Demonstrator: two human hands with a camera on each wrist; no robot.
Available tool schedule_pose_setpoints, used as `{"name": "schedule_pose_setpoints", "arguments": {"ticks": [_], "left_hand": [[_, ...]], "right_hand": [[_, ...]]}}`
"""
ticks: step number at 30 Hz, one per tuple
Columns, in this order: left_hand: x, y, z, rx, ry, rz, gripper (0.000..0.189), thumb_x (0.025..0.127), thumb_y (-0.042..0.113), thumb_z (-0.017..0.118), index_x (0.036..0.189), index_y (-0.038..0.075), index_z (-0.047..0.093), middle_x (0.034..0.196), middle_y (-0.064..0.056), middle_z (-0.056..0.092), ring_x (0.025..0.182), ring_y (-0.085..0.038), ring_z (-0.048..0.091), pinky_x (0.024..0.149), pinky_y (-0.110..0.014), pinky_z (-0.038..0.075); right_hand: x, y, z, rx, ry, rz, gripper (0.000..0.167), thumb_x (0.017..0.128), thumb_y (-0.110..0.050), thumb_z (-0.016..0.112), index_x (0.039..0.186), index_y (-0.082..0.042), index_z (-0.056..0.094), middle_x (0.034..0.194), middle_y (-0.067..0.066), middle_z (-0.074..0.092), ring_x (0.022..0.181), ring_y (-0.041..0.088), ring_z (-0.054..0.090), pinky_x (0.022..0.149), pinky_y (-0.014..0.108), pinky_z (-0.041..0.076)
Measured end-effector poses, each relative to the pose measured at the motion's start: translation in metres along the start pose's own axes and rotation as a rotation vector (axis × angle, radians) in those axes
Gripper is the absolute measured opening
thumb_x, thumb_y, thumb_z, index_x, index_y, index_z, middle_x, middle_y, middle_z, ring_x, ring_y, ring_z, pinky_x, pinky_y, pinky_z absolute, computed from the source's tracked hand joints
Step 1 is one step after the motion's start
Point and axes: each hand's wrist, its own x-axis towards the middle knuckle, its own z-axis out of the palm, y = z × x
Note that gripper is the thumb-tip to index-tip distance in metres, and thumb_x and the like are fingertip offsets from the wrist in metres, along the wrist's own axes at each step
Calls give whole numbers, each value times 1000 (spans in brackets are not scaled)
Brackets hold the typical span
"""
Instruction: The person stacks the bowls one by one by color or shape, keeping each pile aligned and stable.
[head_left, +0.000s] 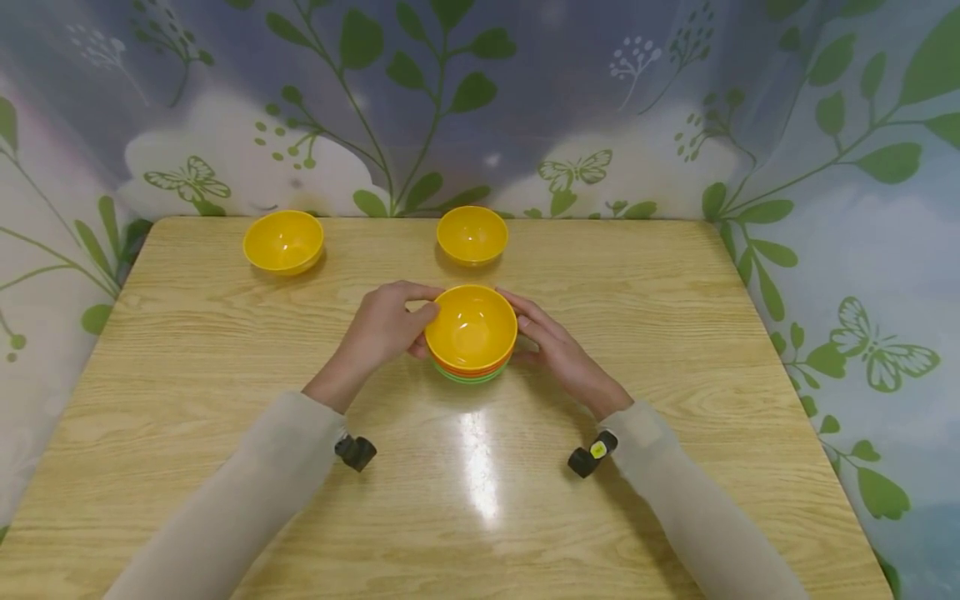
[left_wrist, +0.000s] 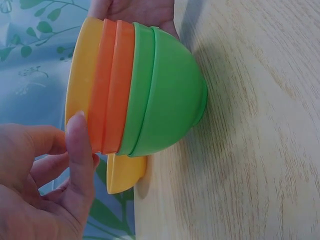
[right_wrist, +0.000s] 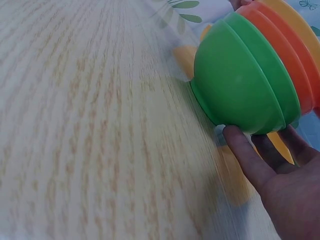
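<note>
A nested stack of bowls stands mid-table in the head view, with a yellow bowl (head_left: 471, 327) uppermost. In the left wrist view, two orange bowls (left_wrist: 121, 85) sit beneath the yellow one, and two green bowls (left_wrist: 172, 90) form the bottom. My left hand (head_left: 384, 323) pinches the yellow bowl's rim at the left, its thumb against the outside wall. On the opposite side is my right hand (head_left: 558, 354), its extended fingers (right_wrist: 247, 157) touching the outside of the green bowls.
Two separate yellow bowls stand toward the table's back edge, one (head_left: 284, 242) at the left and one (head_left: 472, 236) just behind the stack. A patterned curtain (head_left: 615, 92) rises behind the wooden table (head_left: 637, 517).
</note>
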Motion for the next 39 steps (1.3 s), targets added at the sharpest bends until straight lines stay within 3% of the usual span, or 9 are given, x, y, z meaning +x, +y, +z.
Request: {"name": "schedule_pose_setpoints", "arguments": {"ticks": [6,11,20,28,33,39], "left_hand": [[1,-4,0,25,4,-3,40,113,33,59,148,17,68,117,-12,71,77,-29,74,75,-43,69],[4,-16,-4,46,34,4,40,114,41,54,147,21,68,125,-7,72,86,-28,72,69,-31,65],[-1,-50,-24,80,73,-19,43,115,41,50,147,18,66,132,-12,73,93,-30,75,71,-29,63],[2,-85,-45,115,142,-27,45,115,41,47,148,16,66,147,-9,68,87,-28,77,73,-31,61],[2,-102,-59,130,186,-48,47,116,43,46,148,14,65,146,-12,66,89,-27,76,75,-30,60],[4,-119,-73,103,257,-98,50,115,46,48,147,12,66,144,-16,66,80,-23,76,73,-26,60]], "right_hand": [[1,-1,1,-3,9,9,56,119,-46,33,173,-28,32,180,-3,27,162,34,36,122,65,49],[0,-3,3,7,18,28,55,119,-43,36,173,-29,32,179,-4,28,162,34,38,120,64,51],[1,-2,4,16,5,18,56,119,-40,39,173,-29,31,179,-3,29,160,35,41,120,63,51],[1,1,3,32,8,3,55,119,-38,39,172,-26,32,177,-1,32,157,36,44,118,60,54],[1,1,3,30,17,6,55,119,-37,40,172,-25,33,177,0,34,155,37,46,117,59,56],[0,-1,4,23,19,4,56,118,-38,41,172,-25,33,177,1,33,155,37,47,117,59,56]]}}
